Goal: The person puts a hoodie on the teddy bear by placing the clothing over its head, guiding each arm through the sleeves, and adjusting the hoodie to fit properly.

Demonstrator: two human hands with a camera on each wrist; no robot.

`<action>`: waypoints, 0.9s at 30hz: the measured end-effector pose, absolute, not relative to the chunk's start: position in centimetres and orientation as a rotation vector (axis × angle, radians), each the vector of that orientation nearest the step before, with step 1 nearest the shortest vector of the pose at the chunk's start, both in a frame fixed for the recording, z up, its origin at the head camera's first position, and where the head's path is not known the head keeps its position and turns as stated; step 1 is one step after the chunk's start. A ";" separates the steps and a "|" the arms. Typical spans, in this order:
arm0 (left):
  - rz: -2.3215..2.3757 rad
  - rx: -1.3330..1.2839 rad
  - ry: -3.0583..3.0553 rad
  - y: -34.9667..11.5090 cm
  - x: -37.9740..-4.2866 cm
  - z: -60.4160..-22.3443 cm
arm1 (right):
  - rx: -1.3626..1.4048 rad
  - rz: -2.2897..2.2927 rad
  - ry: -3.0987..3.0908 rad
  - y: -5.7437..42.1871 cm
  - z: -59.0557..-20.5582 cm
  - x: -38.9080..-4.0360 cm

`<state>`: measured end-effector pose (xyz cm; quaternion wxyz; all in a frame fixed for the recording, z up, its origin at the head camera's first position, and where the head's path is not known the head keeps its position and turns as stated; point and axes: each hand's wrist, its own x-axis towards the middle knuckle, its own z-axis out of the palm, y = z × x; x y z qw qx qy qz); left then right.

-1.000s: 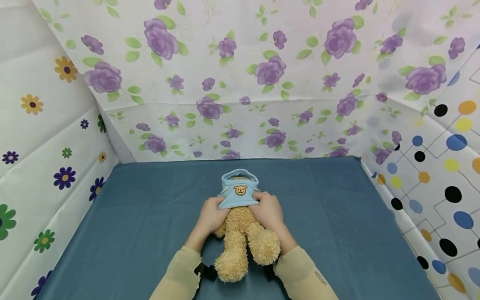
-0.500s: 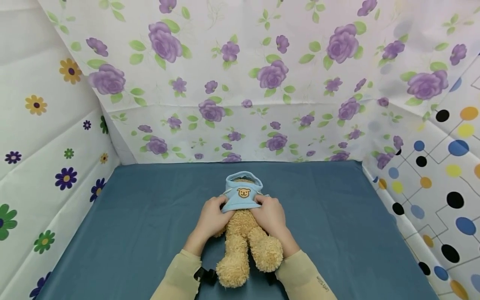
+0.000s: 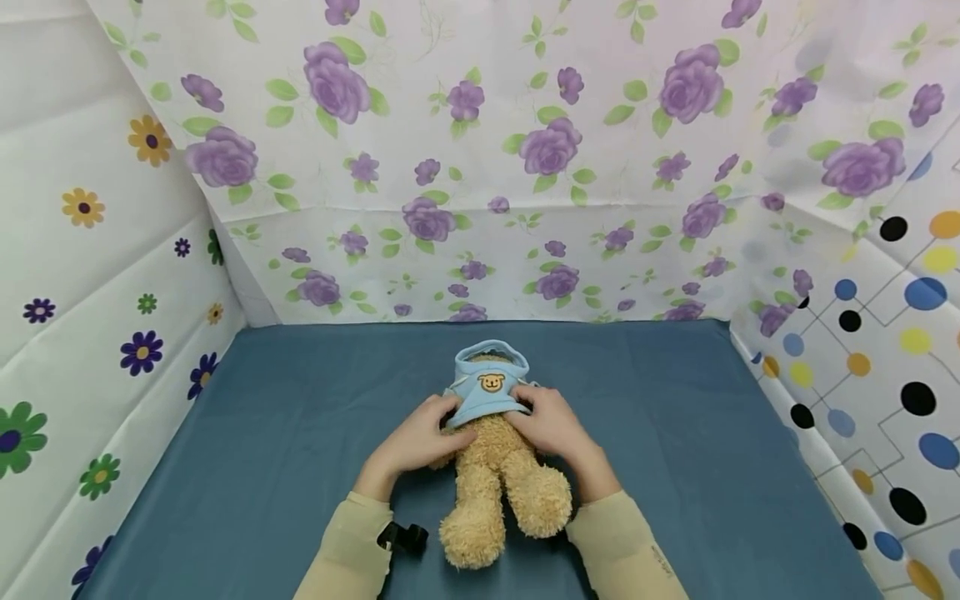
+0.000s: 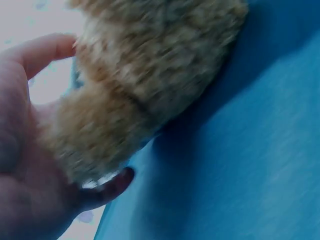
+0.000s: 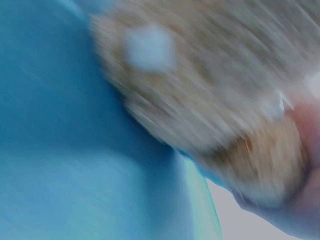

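Observation:
A tan, curly-furred teddy bear (image 3: 491, 446) lies on its back in the head view, legs toward me. A light blue shirt (image 3: 489, 400) with a dog-face patch covers its upper part; its round neck opening faces away, and the bear's head is mostly hidden in the cloth. My left hand (image 3: 422, 433) holds the bear's left-hand side, thumb on the belly just below the hem. In the left wrist view its fingers curve about a furry paw (image 4: 97, 132). On the other side, my right hand (image 3: 551, 421) grips bear and shirt near the hem; the right wrist view is blurred.
Blue cloth (image 3: 322, 400) covers the table. A floral sheet (image 3: 450, 167) hangs behind it, with a flower-print sheet (image 3: 82, 350) at left and a dotted sheet (image 3: 885, 375) at right. A black strap mount (image 3: 405, 537) sits on my left wrist.
Both wrists have swung outward, away from the bear's legs, and the thumbs lie farther over the belly below the hem. The whole head view has shifted slightly; the shirt stays about as it was.

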<state>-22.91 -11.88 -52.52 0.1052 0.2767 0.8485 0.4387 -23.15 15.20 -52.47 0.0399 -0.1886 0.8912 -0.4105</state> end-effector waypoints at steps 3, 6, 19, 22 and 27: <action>1.264 0.800 2.439 -12.6 -23.0 -52.4 | -0.645 -1.323 2.451 17.5 -51.8 -23.3; 1.235 0.805 2.438 -12.9 -23.0 -52.5 | -0.673 -1.277 2.346 18.7 -51.6 -23.3; 1.153 0.849 2.602 -11.3 -22.9 -52.9 | -0.829 -1.244 2.660 17.0 -51.6 -22.7; 1.123 0.935 2.678 -11.0 -23.0 -53.1 | -0.838 -1.300 2.738 16.4 -51.5 -22.3; 1.004 1.102 2.873 -10.6 -23.7 -54.3 | -0.791 -1.291 2.909 15.5 -51.8 -21.8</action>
